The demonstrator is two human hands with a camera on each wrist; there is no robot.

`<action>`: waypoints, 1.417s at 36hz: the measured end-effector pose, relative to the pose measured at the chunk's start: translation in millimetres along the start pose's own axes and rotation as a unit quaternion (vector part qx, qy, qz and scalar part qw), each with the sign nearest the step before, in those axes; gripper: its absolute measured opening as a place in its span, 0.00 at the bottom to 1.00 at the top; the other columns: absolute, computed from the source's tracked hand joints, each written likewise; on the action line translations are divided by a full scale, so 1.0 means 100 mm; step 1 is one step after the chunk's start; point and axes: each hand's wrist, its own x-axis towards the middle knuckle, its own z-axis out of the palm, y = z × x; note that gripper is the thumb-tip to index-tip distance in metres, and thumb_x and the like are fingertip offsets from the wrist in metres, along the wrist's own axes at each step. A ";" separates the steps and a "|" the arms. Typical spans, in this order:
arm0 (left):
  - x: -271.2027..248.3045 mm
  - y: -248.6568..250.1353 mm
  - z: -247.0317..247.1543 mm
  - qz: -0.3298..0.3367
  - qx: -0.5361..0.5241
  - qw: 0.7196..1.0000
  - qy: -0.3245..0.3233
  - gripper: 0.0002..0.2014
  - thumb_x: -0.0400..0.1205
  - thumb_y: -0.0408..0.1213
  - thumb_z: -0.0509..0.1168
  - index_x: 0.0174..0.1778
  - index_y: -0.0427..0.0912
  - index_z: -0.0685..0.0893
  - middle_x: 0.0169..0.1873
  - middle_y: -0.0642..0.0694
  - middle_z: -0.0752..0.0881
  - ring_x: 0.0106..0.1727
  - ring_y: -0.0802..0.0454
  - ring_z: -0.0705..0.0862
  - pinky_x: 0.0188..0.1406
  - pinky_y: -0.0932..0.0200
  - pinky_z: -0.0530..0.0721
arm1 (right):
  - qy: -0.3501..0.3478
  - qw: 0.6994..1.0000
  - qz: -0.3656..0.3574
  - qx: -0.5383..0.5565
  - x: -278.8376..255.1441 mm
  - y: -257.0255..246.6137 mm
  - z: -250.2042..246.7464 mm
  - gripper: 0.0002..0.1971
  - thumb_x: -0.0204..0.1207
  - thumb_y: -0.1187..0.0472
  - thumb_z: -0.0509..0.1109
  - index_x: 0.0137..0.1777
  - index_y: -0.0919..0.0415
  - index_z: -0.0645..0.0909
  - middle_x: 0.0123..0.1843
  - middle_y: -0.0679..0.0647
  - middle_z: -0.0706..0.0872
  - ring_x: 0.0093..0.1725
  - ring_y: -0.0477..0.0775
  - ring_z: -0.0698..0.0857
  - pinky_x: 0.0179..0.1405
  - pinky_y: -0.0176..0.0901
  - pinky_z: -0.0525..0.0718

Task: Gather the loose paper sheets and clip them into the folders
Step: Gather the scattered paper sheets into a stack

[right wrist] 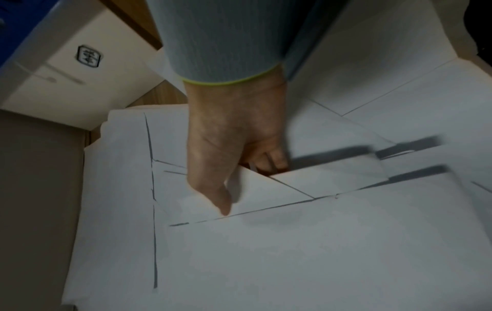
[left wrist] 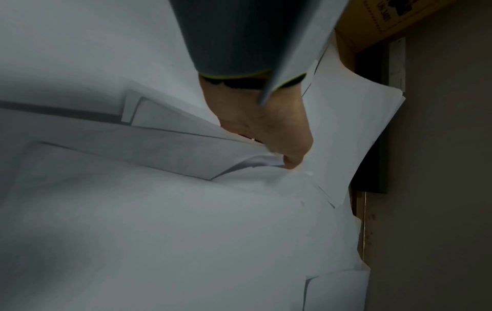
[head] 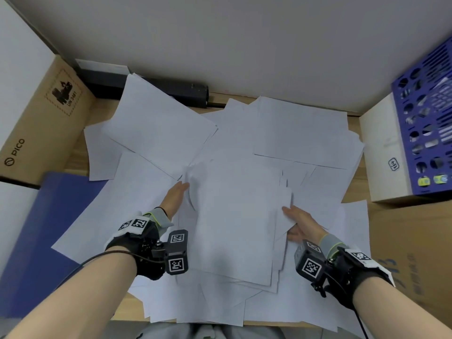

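Loose white paper sheets (head: pixel 300 133) lie scattered over the wooden desk, with a rough stack (head: pixel 234 216) in the middle. My left hand (head: pixel 179 192) grips the stack's left edge; in the left wrist view the hand (left wrist: pixel 266 130) has its thumb on top and its fingers tucked under the sheets (left wrist: pixel 186 231). My right hand (head: pixel 297 221) pinches the right edge, and the right wrist view shows this hand (right wrist: pixel 234 157) with its thumb over the sheets (right wrist: pixel 293 252) and its fingers beneath. A blue folder (head: pixel 49 228) lies shut at the left, partly under paper.
A brown PICO carton (head: pixel 36 123) stands at the left. At the right are a white box (head: pixel 384 152) beside a blue perforated basket (head: pixel 425 123), and a cardboard box (head: pixel 411 253) below them. A black bar (head: pixel 181 90) lies along the wall behind.
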 end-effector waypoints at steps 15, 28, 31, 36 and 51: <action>0.04 -0.15 0.22 0.009 -0.030 0.994 -0.106 0.25 0.85 0.48 0.57 0.78 0.49 0.65 0.68 0.62 0.69 0.73 0.62 0.66 0.77 0.55 0.57 | 0.027 0.992 -0.027 -0.123 0.26 -0.03 0.14 0.37 0.71 0.57 0.78 0.76 0.67 0.66 0.67 0.61 0.81 0.65 0.62 0.81 0.66 0.51 0.80; 0.06 -0.01 0.09 0.060 -0.031 0.987 -0.148 0.30 0.61 0.47 0.82 0.55 0.35 0.86 0.51 0.40 0.90 0.53 0.44 0.89 0.50 0.55 0.85 | 0.022 0.987 -0.137 0.076 -0.26 -0.34 0.04 0.08 0.77 0.75 0.67 0.48 0.62 0.81 0.47 0.58 0.87 0.34 0.47 0.90 0.31 0.36 0.87; -0.02 0.15 0.07 0.082 -0.074 0.971 -0.211 0.25 0.58 0.44 0.83 0.48 0.37 0.88 0.44 0.41 0.91 0.44 0.47 0.91 0.38 0.58 0.87 | 0.019 0.977 -0.170 0.126 -0.41 -0.49 0.03 0.24 0.60 0.70 0.79 0.59 0.69 0.83 0.60 0.67 0.86 0.55 0.64 0.88 0.64 0.59 0.82; -0.15 0.65 -0.01 0.189 -0.072 0.967 -0.156 0.17 0.69 0.35 0.78 0.53 0.38 0.86 0.47 0.45 0.91 0.47 0.49 0.90 0.43 0.60 0.87 | 0.052 0.950 -0.253 0.174 -0.70 -0.88 0.03 0.52 0.38 0.59 0.89 0.69 0.69 0.76 0.55 0.63 0.87 0.64 0.67 0.83 0.67 0.60 0.81; -0.43 0.74 -0.51 0.285 -0.035 0.950 -0.120 0.29 0.67 0.32 0.79 0.65 0.43 0.80 0.60 0.45 0.87 0.61 0.50 0.86 0.64 0.47 0.82 | 0.029 0.961 -0.273 0.010 -0.95 -0.76 0.58 0.14 0.77 0.71 0.67 0.59 0.55 0.80 0.47 0.46 0.90 0.44 0.42 0.88 0.39 0.32 0.82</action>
